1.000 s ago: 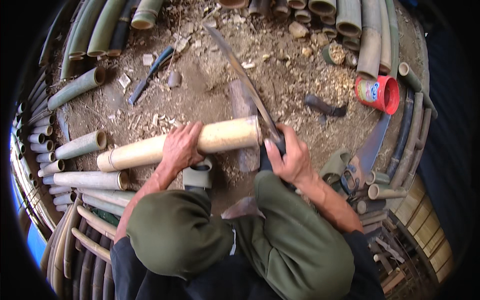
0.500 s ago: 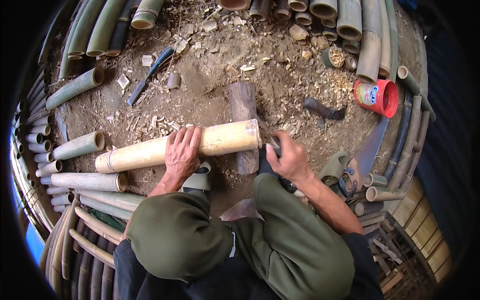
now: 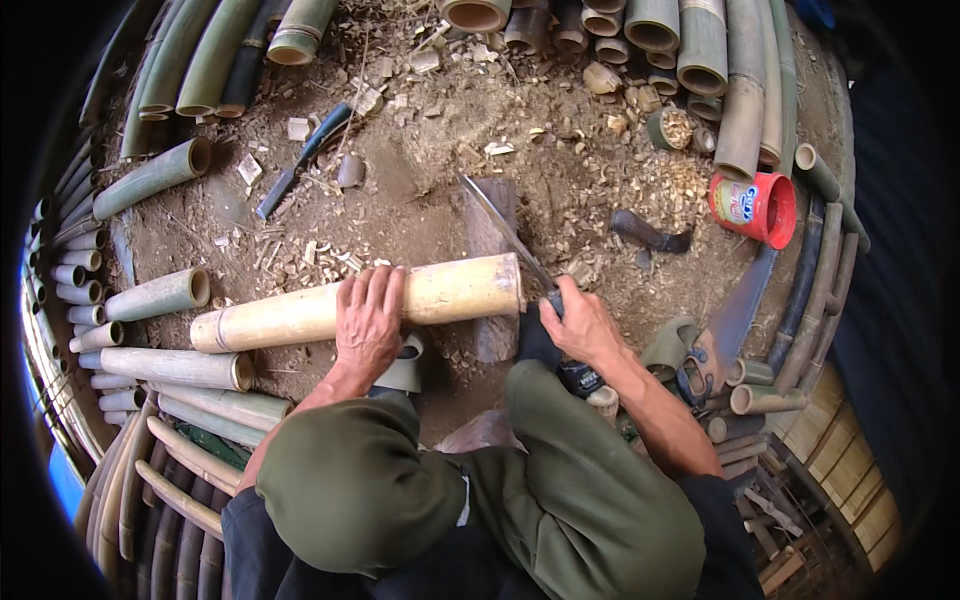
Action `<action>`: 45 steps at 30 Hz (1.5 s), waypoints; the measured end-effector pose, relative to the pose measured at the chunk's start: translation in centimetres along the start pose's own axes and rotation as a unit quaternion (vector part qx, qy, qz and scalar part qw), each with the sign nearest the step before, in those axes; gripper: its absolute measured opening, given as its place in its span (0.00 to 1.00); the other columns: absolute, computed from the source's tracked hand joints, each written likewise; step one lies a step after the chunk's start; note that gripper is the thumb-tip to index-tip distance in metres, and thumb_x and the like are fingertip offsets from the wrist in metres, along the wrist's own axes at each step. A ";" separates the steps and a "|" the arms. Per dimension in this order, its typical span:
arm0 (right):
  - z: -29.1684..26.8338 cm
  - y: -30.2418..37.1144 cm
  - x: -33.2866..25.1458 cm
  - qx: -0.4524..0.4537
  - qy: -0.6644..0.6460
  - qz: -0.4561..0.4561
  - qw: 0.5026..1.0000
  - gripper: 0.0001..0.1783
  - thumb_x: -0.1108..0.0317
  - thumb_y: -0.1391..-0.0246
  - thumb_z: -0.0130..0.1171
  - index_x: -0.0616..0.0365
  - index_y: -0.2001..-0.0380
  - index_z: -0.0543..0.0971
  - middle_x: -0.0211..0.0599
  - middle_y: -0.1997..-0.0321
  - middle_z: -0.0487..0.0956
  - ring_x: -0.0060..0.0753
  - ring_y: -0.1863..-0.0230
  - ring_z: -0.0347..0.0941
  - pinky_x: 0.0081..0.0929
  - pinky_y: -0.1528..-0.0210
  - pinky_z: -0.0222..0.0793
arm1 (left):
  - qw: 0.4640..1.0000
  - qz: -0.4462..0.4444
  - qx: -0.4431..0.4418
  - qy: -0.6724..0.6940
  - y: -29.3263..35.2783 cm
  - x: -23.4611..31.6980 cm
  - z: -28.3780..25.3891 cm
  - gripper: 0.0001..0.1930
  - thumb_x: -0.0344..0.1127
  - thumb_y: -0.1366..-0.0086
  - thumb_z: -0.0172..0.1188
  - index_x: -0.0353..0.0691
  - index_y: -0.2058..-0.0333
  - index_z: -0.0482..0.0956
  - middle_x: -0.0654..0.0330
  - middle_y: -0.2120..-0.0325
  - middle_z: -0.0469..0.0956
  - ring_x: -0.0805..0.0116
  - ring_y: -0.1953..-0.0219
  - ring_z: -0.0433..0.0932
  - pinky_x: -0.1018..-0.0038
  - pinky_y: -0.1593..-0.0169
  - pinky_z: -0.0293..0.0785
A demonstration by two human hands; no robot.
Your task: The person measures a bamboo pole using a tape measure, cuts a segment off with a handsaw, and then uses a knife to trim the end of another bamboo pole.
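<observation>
Clock set on the middle of the worker's bamboo tube; worker's body at six.

Nearest: green trousers [image 3: 600,480], knees up. Slippers [image 3: 402,370] at five, just this side of the tube.

Bamboo tube [image 3: 455,285]: pale, lying crosswise before the knees, left end towards nine, right end towards three and a little farther out. Right part rests over a wooden log [image 3: 497,340] set crosswise beneath.

Left hand [image 3: 368,325]: clamped on the tube's middle from above, fingers bent over the top. Thumb I can't make out.

Right hand [image 3: 583,325]: at three, apart from the left, wrapped round the dark handle of a long knife [image 3: 510,230]. Blade slants up to the left, passing just beside the tube's right end, tip out past the log. Can't tell whether steel touches bamboo.

My guess on handling: stiff, light for its bulk, smooth enough to roll on the log; might split along the grain. Best hold: midway, palm over the top, fingers well back from the right end.

Farther: saw [image 3: 738,305] at three; hooked knife [image 3: 645,232] and red tub [image 3: 735,205] between two and three; chisel [image 3: 300,160] at eleven. Farthest: cut bamboo [image 3: 705,75] stacked around two.
</observation>
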State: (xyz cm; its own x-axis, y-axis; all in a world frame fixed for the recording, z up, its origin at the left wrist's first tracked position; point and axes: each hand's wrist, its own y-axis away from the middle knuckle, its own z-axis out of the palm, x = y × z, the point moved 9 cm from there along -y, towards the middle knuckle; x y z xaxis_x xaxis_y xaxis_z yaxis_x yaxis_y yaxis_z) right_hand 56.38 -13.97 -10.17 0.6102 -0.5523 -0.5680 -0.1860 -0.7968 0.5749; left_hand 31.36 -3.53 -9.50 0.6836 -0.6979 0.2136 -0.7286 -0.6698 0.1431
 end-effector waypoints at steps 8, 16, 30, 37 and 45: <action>-3.3 2.1 -5.9 0.123 -0.058 -0.128 0.982 0.20 0.59 0.39 0.58 0.64 0.52 0.72 0.58 0.66 0.80 0.59 0.68 0.80 0.46 0.67 0.76 | 0.941 -0.026 -0.286 0.181 -2.8 -4.4 1.5 0.49 0.47 0.65 0.76 0.45 0.40 0.67 0.51 0.51 0.76 0.48 0.48 0.76 0.58 0.43 0.72; -1.1 -0.1 -1.6 0.025 0.045 -0.037 0.998 0.15 0.63 0.39 0.57 0.63 0.56 0.71 0.58 0.72 0.79 0.63 0.72 0.79 0.47 0.71 0.76 | 0.970 -0.009 -0.199 0.142 -2.5 -3.5 0.8 0.49 0.46 0.66 0.78 0.45 0.41 0.68 0.55 0.55 0.75 0.52 0.49 0.76 0.59 0.46 0.74; -3.1 1.7 -6.3 0.095 0.001 -0.139 0.986 0.17 0.63 0.38 0.57 0.67 0.56 0.70 0.61 0.70 0.78 0.57 0.73 0.80 0.42 0.73 0.76 | 0.989 -0.015 -0.098 0.111 -0.9 -3.1 -0.1 0.47 0.42 0.67 0.77 0.44 0.43 0.69 0.58 0.51 0.74 0.55 0.49 0.74 0.60 0.45 0.69; -0.3 0.3 -1.8 0.036 0.065 -0.033 0.997 0.16 0.62 0.40 0.58 0.65 0.59 0.70 0.57 0.74 0.79 0.61 0.72 0.80 0.46 0.71 0.76 | 0.995 -0.021 -0.047 0.085 -0.8 -2.4 -0.7 0.46 0.41 0.66 0.76 0.45 0.43 0.71 0.58 0.51 0.74 0.57 0.49 0.73 0.61 0.44 0.67; -5.0 4.2 -9.4 0.242 -0.070 -0.301 0.920 0.18 0.62 0.37 0.56 0.68 0.55 0.70 0.58 0.70 0.79 0.52 0.74 0.80 0.38 0.74 0.76 | 0.998 -0.009 -0.011 0.067 -0.1 -1.9 -0.9 0.45 0.36 0.66 0.75 0.42 0.43 0.71 0.57 0.52 0.74 0.56 0.49 0.73 0.60 0.42 0.66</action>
State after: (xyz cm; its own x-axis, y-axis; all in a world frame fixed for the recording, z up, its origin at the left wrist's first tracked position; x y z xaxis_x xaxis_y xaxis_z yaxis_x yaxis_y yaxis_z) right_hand 53.71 -10.89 0.53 0.6162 0.0249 -0.7872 -0.1895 -0.9654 -0.1789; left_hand 30.08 -1.95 -9.00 0.6861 -0.6444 0.3377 -0.7176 -0.6756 0.1689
